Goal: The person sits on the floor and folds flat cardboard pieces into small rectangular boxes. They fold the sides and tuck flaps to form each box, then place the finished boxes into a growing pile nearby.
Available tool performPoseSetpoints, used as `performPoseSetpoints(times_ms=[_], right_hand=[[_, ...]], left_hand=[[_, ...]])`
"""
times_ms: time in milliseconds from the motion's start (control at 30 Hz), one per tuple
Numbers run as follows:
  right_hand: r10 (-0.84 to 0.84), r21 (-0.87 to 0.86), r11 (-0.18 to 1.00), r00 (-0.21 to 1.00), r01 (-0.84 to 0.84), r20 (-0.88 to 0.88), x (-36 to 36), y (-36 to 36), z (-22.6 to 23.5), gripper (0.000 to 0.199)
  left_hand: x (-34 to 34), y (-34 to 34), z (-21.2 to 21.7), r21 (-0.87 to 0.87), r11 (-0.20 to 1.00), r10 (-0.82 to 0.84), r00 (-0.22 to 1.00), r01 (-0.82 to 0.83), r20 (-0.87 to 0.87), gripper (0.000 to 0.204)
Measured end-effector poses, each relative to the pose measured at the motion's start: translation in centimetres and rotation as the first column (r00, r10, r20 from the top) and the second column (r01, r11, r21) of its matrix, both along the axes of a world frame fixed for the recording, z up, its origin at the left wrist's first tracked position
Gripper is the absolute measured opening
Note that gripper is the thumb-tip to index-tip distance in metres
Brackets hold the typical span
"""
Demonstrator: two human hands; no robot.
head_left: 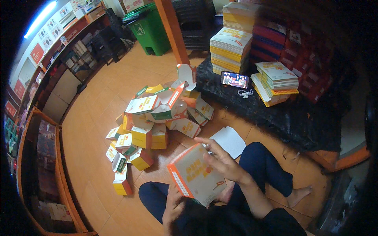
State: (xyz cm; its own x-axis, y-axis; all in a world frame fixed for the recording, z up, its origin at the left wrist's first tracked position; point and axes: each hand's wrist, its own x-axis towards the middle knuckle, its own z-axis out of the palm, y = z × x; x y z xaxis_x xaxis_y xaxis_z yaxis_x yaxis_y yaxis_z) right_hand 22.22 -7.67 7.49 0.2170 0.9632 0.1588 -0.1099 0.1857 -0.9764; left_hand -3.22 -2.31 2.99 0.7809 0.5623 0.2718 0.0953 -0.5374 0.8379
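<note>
A white cardboard food box (197,173) with an orange side and yellow print is tilted in front of me, above my crossed legs. My left hand (173,202) grips its lower left edge. My right hand (224,161) lies over its upper right corner, with the thumb across the printed face and the fingers stretched along the top edge; some fingers are slightly smeared. Just beyond lies a flat white card sheet (228,142) on the floor. Ahead and to the left, several folded boxes (159,135) in white, yellow, green and orange form a loose heap.
On a black-covered platform (271,118) at right stand stacks of flat boxes (231,45), a lower stack (275,80), a phone (235,80) and a beaded string (245,93). An orange post (171,31) and green bin (149,31) stand beyond. A wooden-framed cabinet (59,169) lines the left.
</note>
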Motion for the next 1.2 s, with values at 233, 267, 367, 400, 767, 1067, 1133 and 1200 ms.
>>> performPoseSetpoints(times_ms=[233, 267, 367, 400, 767, 1067, 1133, 1200], right_hand=[[-0.121, -0.19, 0.976, 0.989, 0.104, -0.08, -2.1, 0.5, -2.3, 0.024], [-0.146, -0.253, 0.96, 0.985, 0.12, -0.087, -2.8, 0.5, -2.3, 0.021], [-0.234, 0.007, 0.971, 0.95, 0.237, 0.206, -5.1, 0.4, -2.3, 0.019], [-0.205, 0.025, 0.979, 0.962, 0.204, 0.181, -5.5, 0.3, -2.2, 0.016], [0.015, -0.11, 0.994, 0.967, 0.014, 0.255, -7.3, -0.6, -1.3, 0.03], [-0.188, 0.013, 0.981, 0.922, 0.195, 0.34, -7.3, 0.2, -2.0, 0.021], [-0.222, -0.017, 0.973, 0.948, 0.232, 0.226, -6.6, 0.7, -1.8, 0.021], [-0.245, -0.063, 0.966, 0.964, 0.252, 0.102, -6.1, 1.2, -1.5, 0.023]], left_hand=[[2.0, -1.4, 1.0, -0.479, 0.852, 0.328, 0.929, -0.213, 0.17, 0.056], [2.8, -1.7, 1.1, -0.603, 0.78, 0.417, 0.858, -0.168, 0.301, 0.057], [4.5, -2.0, 1.4, -0.503, 0.811, 0.491, 0.816, -0.3, 0.305, 0.057], [4.6, -1.7, 1.5, -0.468, 0.768, 0.588, 0.771, -0.438, 0.244, 0.043], [1.1, 0.9, -0.5, -0.649, 0.601, 0.775, 0.54, -0.467, 0.329, 0.012], [2.2, -0.1, 0.7, -0.726, 0.564, 0.737, 0.636, -0.394, 0.227, 0.037], [1.9, -0.7, 0.3, -0.695, 0.636, 0.606, 0.775, -0.335, 0.18, 0.041], [1.5, -0.8, -0.4, -0.671, 0.689, 0.482, 0.864, -0.273, 0.144, 0.043]])
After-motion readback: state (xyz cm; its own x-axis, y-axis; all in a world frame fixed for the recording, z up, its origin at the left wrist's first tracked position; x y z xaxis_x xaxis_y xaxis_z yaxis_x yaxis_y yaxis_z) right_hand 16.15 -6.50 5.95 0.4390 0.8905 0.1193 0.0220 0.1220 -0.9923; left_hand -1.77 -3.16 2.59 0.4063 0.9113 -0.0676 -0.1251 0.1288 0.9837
